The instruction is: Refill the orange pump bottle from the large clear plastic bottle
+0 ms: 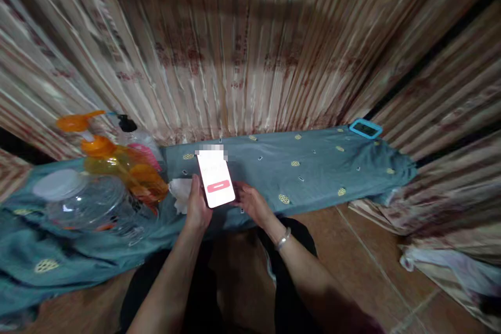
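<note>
A smartphone (215, 180) with a bright white screen and a red button on it is held upright above the cloth-covered surface. My left hand (199, 207) grips its left edge, thumb along the side. At the lower right edge, my right hand (256, 206) has its loosely curled fingers against the phone, their tips partly hidden behind it; a silver bangle circles that wrist. Just left of my left hand lies a crumpled white tissue (180, 194) on the teal cloth (270, 167) with its pineapple pattern.
On the left stand a clear plastic jar (94, 203) with a white lid, an orange pump bottle (117, 164) and a black-topped pump bottle (140, 143). A blue-framed device (366, 128) lies at the far right end. Pleated curtains (235, 52) hang behind; tiled floor (344, 250) shows below.
</note>
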The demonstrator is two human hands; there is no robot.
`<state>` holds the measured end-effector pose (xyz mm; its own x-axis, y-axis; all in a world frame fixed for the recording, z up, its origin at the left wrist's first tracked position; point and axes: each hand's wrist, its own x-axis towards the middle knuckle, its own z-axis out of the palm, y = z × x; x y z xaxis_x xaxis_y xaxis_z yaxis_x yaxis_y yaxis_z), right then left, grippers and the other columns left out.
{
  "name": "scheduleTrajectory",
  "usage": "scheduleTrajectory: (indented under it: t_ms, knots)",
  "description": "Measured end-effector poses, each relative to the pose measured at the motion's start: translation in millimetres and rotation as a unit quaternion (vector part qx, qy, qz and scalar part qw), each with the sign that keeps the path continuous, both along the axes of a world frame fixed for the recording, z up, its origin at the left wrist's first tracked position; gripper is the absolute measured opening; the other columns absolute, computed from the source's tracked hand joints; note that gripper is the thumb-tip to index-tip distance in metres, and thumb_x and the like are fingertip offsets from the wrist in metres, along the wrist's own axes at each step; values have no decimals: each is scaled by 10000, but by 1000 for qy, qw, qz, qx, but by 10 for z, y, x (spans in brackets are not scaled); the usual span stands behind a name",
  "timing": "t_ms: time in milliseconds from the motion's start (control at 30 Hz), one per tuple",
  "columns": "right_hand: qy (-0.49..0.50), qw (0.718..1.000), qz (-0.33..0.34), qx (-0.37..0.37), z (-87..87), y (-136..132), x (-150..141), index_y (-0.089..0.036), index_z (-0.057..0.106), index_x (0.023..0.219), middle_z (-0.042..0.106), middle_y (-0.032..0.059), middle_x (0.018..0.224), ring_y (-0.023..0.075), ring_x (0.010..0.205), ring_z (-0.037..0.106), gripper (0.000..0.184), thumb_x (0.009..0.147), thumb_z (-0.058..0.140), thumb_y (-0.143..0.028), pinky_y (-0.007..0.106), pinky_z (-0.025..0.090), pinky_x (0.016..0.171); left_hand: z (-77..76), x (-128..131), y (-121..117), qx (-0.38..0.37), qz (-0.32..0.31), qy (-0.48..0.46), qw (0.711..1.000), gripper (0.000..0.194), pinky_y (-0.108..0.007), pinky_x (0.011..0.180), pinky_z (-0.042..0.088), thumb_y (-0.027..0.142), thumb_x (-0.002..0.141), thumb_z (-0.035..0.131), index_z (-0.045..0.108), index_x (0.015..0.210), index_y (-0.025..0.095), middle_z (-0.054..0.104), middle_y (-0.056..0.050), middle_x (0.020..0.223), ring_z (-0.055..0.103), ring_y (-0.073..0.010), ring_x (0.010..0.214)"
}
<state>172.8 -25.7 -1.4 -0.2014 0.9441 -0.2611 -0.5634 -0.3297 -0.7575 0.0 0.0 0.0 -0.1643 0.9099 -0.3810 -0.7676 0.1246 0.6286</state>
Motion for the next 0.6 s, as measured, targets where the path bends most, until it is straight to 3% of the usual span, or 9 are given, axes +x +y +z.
scheduleTrajectory:
  t_ms: [200, 367, 467, 600]
  knots:
    - [-42, 999, 5, 31, -73, 12, -108, -314, 901, 1151, 985, 24, 1020, 304, 1002, 901, 498, 742, 1003, -581, 389, 677, 922, -101, -32, 13, 22, 14, 22, 999, 512, -558, 1211, 797, 675, 1165, 862, 913, 1337, 196, 1015, -167, 1247, 982, -435, 1342]
    - [-137, 989, -19, 47, -152, -20, -181, -338, 908, 1191, 995, 25, 1189, 339, 1199, 899, 430, 822, 948, -556, 416, 672, 1005, -159, -28, 23, 38, -9, 31, 999, 603, -552, 1170, 810, 759, 1128, 878, 919, 1330, 192, 1013, -182, 1262, 985, -442, 1323]
    - [-180, 981, -13, 68, -128, -44, -206, -352, 917, 1227, 986, 34, 1240, 366, 1272, 894, 402, 893, 931, -575, 477, 700, 1108, -139, -25, 27, 19, -4, 29, 999, 584, -555, 1144, 818, 738, 1174, 817, 912, 1340, 186, 1015, -175, 1215, 998, -435, 1270]
    - [-171, 981, 3, 88, -24, -69, -219, -331, 910, 1217, 995, 45, 1292, 369, 1306, 907, 426, 875, 925, -583, 494, 685, 1251, -97, -34, 33, -7, 8, 28, 1000, 532, -543, 1135, 821, 681, 1228, 755, 905, 1381, 194, 1015, -152, 1177, 1005, -412, 1237]
